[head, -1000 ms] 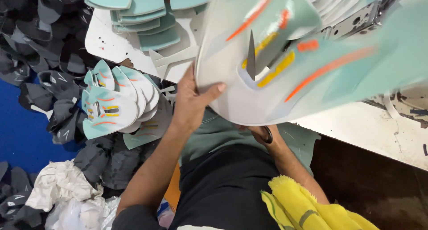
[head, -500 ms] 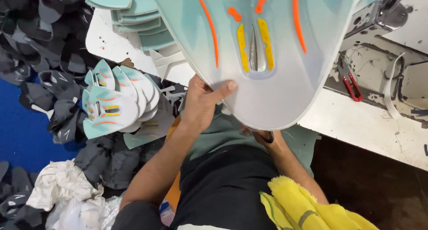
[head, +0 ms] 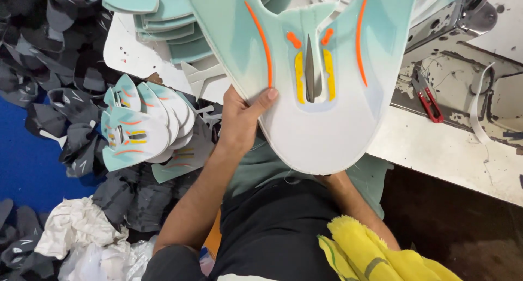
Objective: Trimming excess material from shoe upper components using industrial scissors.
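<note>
I hold up a flat mint-green and white shoe upper piece [head: 321, 79] with orange stripes and yellow bars around a centre slit. My left hand [head: 239, 120] grips its left edge, thumb on top. My right hand is almost wholly hidden under the piece's rounded white end; only the forearm [head: 354, 204] shows, so its grip is unseen. The piece hangs over my lap, in front of the white worktable [head: 436, 150].
A stack of like pieces [head: 141, 128] lies at my left, more mint pieces [head: 174, 35] on the table behind. Dark grey pieces [head: 65, 68] are piled at the left. Red thread snips [head: 427, 98] rest beside a sewing machine [head: 463, 19]. Yellow cloth [head: 376, 254] is on my lap.
The upper piece has turned from a tilted, sideways position to face me square, slit upright, and has shifted slightly left. My left hand stays on its edge.
</note>
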